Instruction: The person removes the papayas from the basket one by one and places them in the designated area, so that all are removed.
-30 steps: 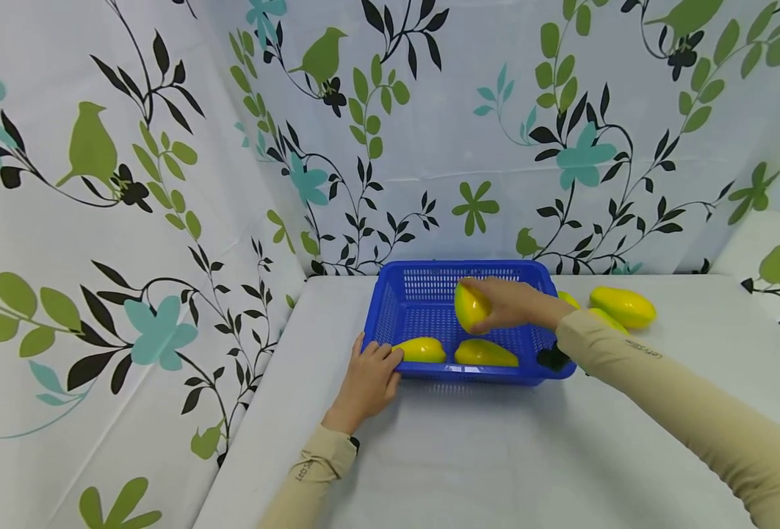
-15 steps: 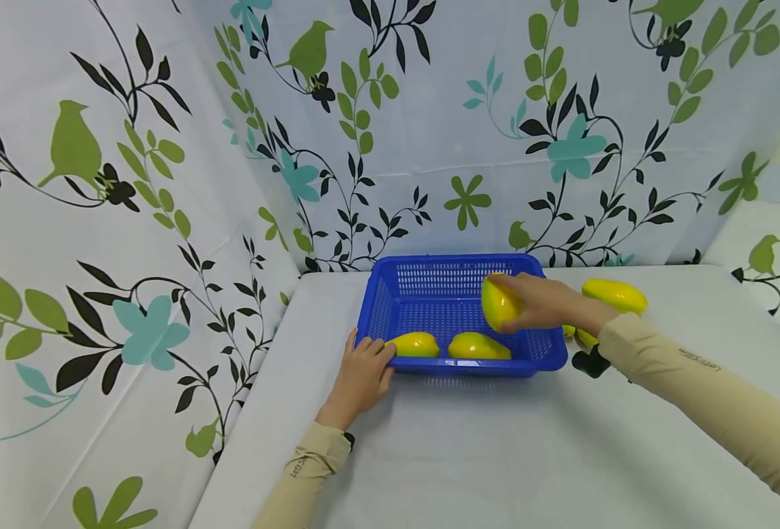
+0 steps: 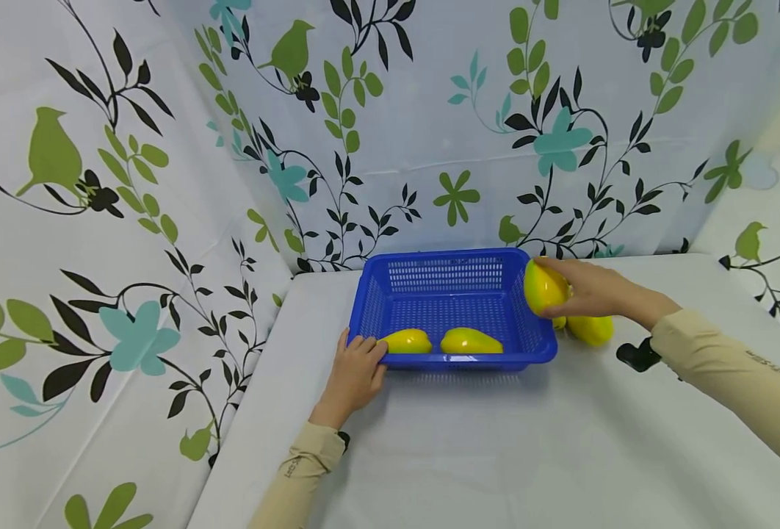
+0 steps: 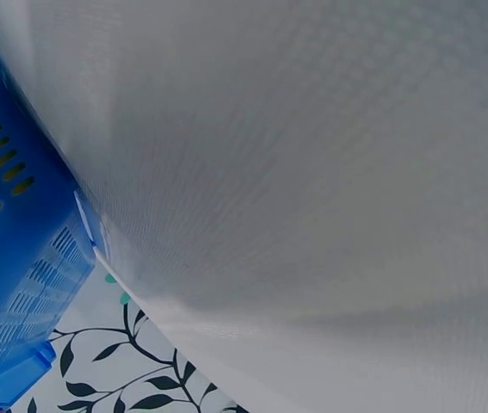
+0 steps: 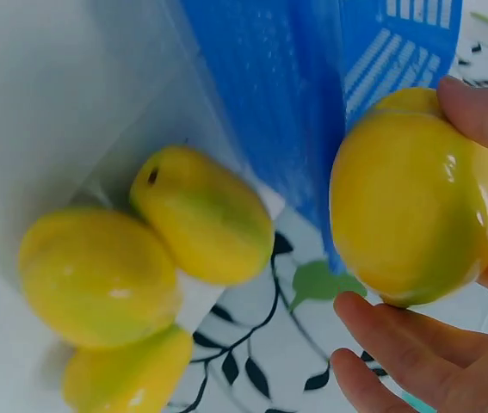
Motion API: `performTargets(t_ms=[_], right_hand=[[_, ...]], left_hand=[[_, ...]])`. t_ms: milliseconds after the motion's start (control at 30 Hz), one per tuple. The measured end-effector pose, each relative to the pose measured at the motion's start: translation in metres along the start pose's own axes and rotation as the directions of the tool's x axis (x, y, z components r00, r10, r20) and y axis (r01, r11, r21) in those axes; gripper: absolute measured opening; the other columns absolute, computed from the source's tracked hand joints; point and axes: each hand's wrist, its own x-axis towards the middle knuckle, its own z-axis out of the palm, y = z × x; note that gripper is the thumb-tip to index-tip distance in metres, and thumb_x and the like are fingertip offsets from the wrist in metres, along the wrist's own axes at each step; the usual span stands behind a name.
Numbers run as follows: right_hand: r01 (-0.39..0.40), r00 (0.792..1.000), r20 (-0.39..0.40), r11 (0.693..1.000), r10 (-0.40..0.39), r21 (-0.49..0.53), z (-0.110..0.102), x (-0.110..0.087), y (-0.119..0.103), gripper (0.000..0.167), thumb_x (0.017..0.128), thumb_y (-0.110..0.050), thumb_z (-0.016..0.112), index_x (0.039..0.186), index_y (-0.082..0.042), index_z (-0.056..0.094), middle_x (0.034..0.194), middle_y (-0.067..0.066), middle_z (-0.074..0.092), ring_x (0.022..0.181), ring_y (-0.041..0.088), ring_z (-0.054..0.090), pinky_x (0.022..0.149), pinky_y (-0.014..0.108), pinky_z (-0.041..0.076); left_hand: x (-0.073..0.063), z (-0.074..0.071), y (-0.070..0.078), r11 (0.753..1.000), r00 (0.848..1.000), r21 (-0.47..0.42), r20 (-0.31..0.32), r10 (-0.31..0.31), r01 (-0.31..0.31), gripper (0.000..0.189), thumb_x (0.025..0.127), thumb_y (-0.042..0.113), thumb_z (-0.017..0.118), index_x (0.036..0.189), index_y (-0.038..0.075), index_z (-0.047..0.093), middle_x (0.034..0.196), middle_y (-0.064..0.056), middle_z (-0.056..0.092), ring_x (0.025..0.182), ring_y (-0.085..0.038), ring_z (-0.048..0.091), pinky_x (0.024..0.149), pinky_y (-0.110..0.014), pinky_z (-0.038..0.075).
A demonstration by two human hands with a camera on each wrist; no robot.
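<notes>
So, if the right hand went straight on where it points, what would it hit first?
Probably the basket, at its right rim; the fruit in the right hand would meet it first. Depth is unclear, so it might pass over instead.

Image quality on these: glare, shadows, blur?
Head: glare spots on the two glossy yellow fruits inside the blue perforated plastic basket, soft shadow on the white tabletop. Left wrist: tabletop reads dim grey, little sharp detail. Right wrist: highlights on the glossy yellow oval fruit in the right hand; basket side hazy.
</notes>
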Motion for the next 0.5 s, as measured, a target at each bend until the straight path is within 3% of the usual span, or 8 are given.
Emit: performTargets(t_ms=[233, 500], right_hand=[[-0.05, 0.999, -0.014, 0.999, 0.05, -0.011, -0.009, -0.02, 0.03, 0.097, 0.079, -0.049, 0.077, 0.149, 0.0, 0.031, 0.135, 0.032, 0.05, 0.117, 0.049, 0.051, 0.09, 0.069, 0.044], [-0.152, 0.988, 0.003, 0.988, 0.152, -0.029, -0.008, -0.048, 0.083, 0.097, 0.078, -0.051, 0.077, 0.145, 0.005, 0.032, 0.123, 0.034, 0.054, 0.097, 0.042, 0.058, 0.081, 0.065, 0.05]], left_hand=[[-0.001, 0.0, 0.0, 1.0, 1.0, 0.002, -0.008, 0.003, -0.003, 0.017, 0.086, 0.014, 0.063, 0.103, 0.011, 0.061, 0.086, -0.003, 0.058, 0.084, -0.024, 0.056, 0.106, -0.065, 0.032], [-0.001, -0.001, 0.001, 1.0, 1.0, 0.002, 0.004, -0.002, 0.002, 0.019, 0.086, 0.014, 0.065, 0.105, 0.011, 0.062, 0.087, -0.004, 0.059, 0.085, -0.025, 0.056, 0.107, -0.066, 0.031]])
